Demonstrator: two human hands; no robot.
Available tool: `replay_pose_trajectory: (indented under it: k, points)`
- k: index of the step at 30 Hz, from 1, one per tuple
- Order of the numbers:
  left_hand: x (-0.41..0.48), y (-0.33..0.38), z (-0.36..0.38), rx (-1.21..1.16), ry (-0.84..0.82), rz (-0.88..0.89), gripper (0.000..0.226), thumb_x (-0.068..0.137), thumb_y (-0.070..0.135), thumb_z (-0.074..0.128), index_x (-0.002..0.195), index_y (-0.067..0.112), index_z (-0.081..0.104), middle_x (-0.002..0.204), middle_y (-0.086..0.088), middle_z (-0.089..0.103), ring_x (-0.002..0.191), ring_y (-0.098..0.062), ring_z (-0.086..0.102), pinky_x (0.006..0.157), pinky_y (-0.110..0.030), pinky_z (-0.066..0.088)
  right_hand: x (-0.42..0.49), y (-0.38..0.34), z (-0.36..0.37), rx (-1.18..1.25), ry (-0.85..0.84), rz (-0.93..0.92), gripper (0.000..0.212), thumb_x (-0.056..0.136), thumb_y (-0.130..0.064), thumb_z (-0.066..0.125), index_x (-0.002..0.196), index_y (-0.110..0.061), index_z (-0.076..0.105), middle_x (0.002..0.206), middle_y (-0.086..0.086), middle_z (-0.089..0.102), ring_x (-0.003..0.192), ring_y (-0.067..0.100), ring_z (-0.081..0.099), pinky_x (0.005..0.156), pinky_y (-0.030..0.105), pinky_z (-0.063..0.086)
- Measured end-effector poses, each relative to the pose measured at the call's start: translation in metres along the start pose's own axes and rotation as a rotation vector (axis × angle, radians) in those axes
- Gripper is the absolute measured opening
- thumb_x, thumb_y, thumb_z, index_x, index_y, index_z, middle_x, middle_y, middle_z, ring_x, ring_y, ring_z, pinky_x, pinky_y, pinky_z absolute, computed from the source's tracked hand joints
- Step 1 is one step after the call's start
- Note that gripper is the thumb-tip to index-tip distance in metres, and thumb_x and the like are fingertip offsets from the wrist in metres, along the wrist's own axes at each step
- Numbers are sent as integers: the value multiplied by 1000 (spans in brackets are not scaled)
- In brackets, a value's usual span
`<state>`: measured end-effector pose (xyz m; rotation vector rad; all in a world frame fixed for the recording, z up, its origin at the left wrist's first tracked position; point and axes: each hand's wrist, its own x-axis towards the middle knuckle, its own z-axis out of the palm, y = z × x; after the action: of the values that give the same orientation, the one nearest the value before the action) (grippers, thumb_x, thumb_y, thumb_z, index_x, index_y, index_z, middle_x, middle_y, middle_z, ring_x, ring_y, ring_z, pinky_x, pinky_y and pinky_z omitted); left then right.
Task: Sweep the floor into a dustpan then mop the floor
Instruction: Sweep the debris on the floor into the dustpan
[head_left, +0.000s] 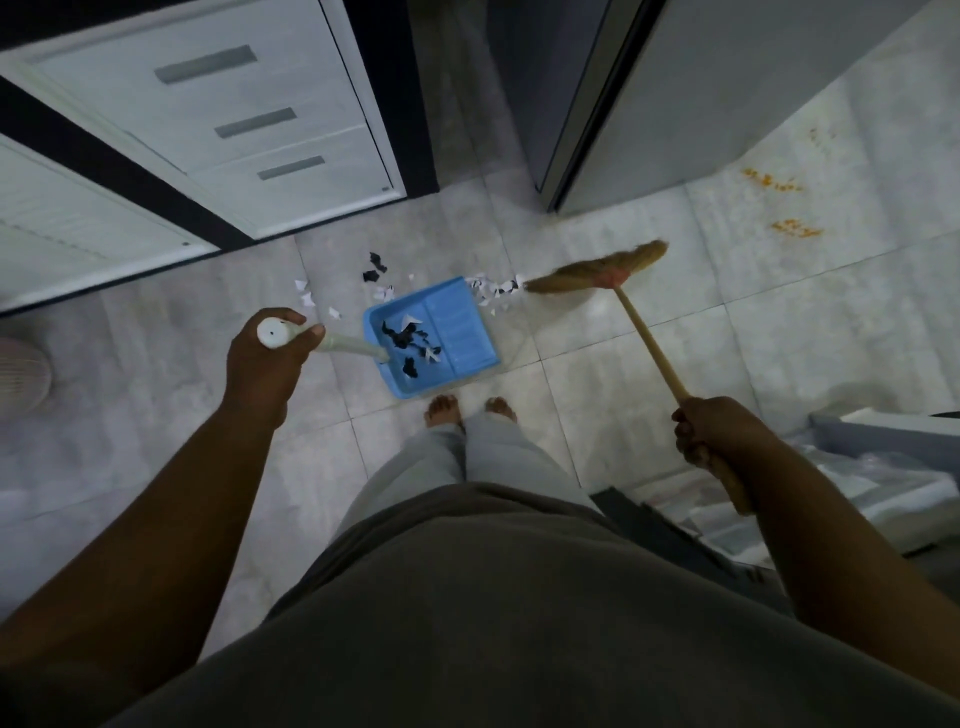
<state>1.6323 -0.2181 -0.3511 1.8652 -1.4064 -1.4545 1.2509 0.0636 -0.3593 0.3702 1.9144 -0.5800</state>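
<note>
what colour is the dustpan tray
Light blue, seen clearly in the head view: the dustpan tray sits on the floor with black and white paper scraps inside.

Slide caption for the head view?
Left hand holds the blue dustpan; right hand holds the broom against paper scraps at its lip.

Left hand (270, 358): forearm bare and extended forward, back of hand uppermost, fingers and thumb curled round the top end of the dustpan handle (343, 344); right hand (711, 431): forearm bare, reaching out to the right, fist wrapped round the broom handle (649, 343) near its upper end; bare feet (441, 408) side by side between the two arms, toes pointing forward.
</note>
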Motion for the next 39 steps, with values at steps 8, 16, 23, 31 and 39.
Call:
replay_pose_trajectory:
  k: [8, 16, 23, 31, 39]
  points:
    - [-32, -13, -4, -31, 30, 11, 20, 85, 6, 74, 90, 22, 63, 90, -4, 63, 82, -20, 58, 77, -38, 53, 77, -24, -13, 608, -306, 181, 27, 103, -24, 35, 78, -15, 41, 48, -6, 40, 33, 3, 32, 28, 13, 24]
    - [-57, -37, -27, -5, 54, 4, 23, 89, 2, 67, 110, 3, 58, 104, -20, 56, 92, -30, 52, 82, -42, 48, 98, -28, 61, 822, -447, 330, 34, 105, -16, 27, 72, -15, 37, 44, -3, 40, 28, 6, 35, 30, 11, 26]
    - [-46, -50, -45, -28, 121, -43, 22, 84, 4, 75, 89, 20, 62, 99, -18, 58, 89, -28, 52, 79, -41, 46, 54, -15, 115, 771, -529, 342, 23, 105, -19, 34, 84, -13, 41, 51, -5, 37, 32, 4, 31, 29, 11, 25]
    - [-25, -75, -99, -70, 124, -90, 23, 83, 6, 76, 88, 22, 61, 96, -17, 57, 83, -26, 51, 73, -39, 44, 24, -59, 150, 513, -504, 220, 35, 105, -26, 33, 73, -14, 41, 47, -5, 36, 31, 4, 29, 27, 12, 22]
    - [-18, -128, -167, -121, 180, -119, 28, 86, 2, 71, 111, -3, 59, 95, -17, 57, 85, -29, 51, 78, -43, 46, 39, -128, 293, 456, -555, 163, 27, 104, -20, 31, 80, -12, 39, 48, -1, 44, 31, 5, 33, 28, 13, 25]
